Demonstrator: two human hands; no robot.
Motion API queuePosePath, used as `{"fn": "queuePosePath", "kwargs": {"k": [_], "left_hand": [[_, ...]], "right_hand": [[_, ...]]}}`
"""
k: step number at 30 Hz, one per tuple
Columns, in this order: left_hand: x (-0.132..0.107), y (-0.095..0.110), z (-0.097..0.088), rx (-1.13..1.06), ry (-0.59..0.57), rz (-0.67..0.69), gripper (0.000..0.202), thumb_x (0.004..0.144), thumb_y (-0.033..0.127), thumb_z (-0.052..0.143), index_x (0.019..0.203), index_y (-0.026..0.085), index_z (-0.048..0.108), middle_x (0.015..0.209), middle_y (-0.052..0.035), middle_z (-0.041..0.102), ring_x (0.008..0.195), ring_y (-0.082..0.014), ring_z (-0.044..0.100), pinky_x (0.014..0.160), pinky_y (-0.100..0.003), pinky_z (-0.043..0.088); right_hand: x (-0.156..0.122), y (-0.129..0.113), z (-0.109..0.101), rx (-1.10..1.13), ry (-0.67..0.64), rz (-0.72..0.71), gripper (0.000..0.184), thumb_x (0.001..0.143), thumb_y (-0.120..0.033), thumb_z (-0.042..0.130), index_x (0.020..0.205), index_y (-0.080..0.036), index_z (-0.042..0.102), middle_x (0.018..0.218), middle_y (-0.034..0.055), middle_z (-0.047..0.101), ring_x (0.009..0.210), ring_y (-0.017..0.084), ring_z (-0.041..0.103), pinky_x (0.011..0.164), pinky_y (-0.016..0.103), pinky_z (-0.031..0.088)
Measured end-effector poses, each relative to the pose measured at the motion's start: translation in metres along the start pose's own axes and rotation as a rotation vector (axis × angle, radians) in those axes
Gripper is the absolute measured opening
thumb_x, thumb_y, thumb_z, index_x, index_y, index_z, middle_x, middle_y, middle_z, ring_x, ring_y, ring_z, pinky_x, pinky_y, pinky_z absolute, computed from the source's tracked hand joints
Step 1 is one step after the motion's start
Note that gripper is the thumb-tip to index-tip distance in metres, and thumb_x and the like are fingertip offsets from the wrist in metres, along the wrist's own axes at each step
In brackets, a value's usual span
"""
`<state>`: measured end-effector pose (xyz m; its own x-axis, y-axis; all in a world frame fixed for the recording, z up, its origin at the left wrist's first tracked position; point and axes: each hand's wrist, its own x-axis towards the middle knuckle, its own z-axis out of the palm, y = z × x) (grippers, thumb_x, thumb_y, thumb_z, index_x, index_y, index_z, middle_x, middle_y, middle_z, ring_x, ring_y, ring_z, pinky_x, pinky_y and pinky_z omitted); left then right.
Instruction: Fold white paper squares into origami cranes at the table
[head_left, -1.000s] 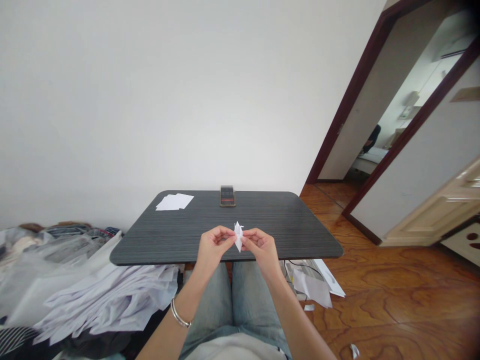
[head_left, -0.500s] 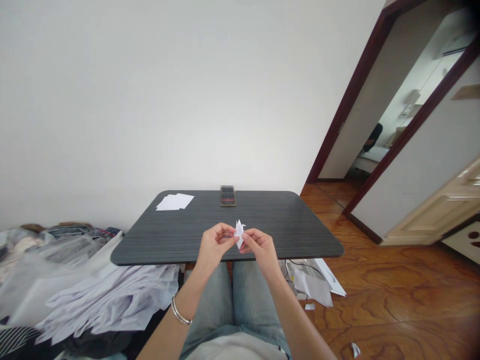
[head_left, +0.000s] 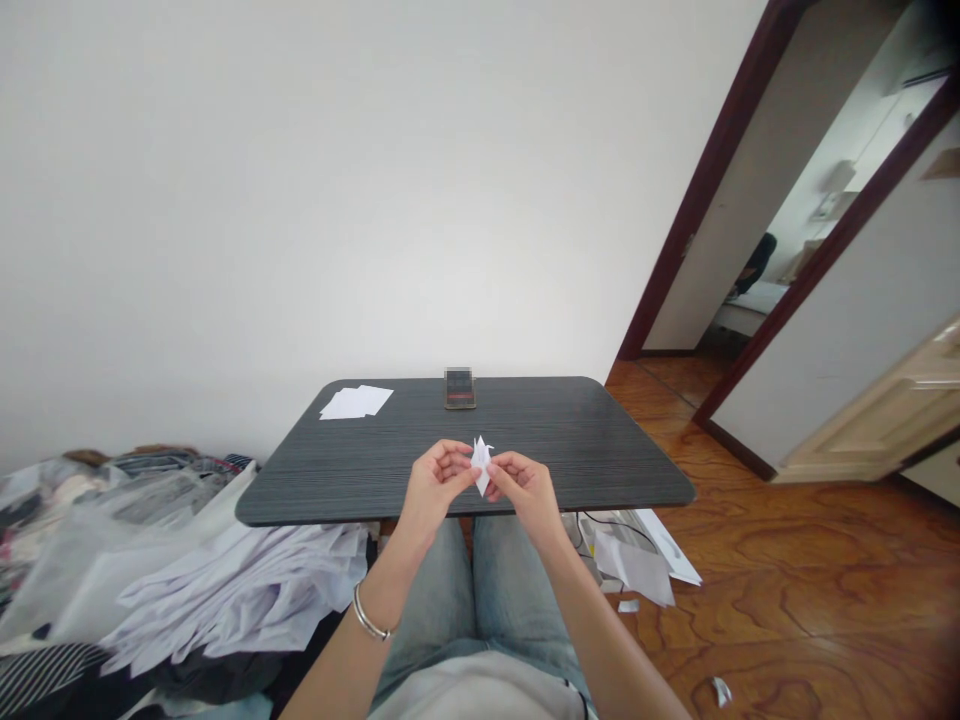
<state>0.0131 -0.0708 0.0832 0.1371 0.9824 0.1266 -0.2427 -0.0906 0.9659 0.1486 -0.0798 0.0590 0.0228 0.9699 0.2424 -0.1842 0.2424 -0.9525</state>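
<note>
A small folded white paper crane (head_left: 481, 464) is held up between both hands, over the front part of the dark table (head_left: 570, 430). Its thin points stick upward, one bent toward the right. My left hand (head_left: 441, 474) pinches it from the left between thumb and fingers. From the other side, my right hand (head_left: 521, 480) grips it with thumb and fingertips. The fingers cover the crane's side edges.
White paper sheets (head_left: 356, 402) lie at the table's back left, and a phone (head_left: 460, 388) sits at the back middle. Piled clothes (head_left: 240, 600) are on the left. Papers (head_left: 634, 565) and cables show below the table's right side, above a wooden floor (head_left: 787, 580).
The view has shifted slightly, so the table and papers appear a little to the right. Both hands keep hold of the paper crane, with the left fingers slightly raised.
</note>
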Motion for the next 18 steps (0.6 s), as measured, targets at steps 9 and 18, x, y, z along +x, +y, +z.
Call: {"fn": "queuePosePath", "kwargs": {"k": [9,18], "left_hand": [[-0.0063,0.0026,-0.0029,0.026,0.017,0.021,0.027,0.058,0.02,0.075,0.077,0.014,0.058,0.061,0.0029,0.06,0.056,-0.0087,0.057,0.059,-0.021,0.047],[-0.0107,0.0102,-0.0053,0.021,-0.018,-0.035,0.031,0.057,0.025,0.077,0.077,0.014,0.056,0.057,0.0038,0.062,0.052,-0.0092,0.059,0.057,-0.021,0.049]], "right_hand": [[-0.0023,0.0002,0.0011,-0.001,-0.082,0.002,0.02,0.071,-0.036,0.066,0.068,-0.017,0.061,0.055,-0.0012,0.06,0.048,0.009,0.053,0.04,0.017,0.04],[-0.0047,-0.0007,0.0077,0.114,-0.052,0.006,0.022,0.065,-0.036,0.071,0.067,-0.016,0.062,0.051,-0.0016,0.06,0.044,0.009,0.051,0.041,0.02,0.044]]}}
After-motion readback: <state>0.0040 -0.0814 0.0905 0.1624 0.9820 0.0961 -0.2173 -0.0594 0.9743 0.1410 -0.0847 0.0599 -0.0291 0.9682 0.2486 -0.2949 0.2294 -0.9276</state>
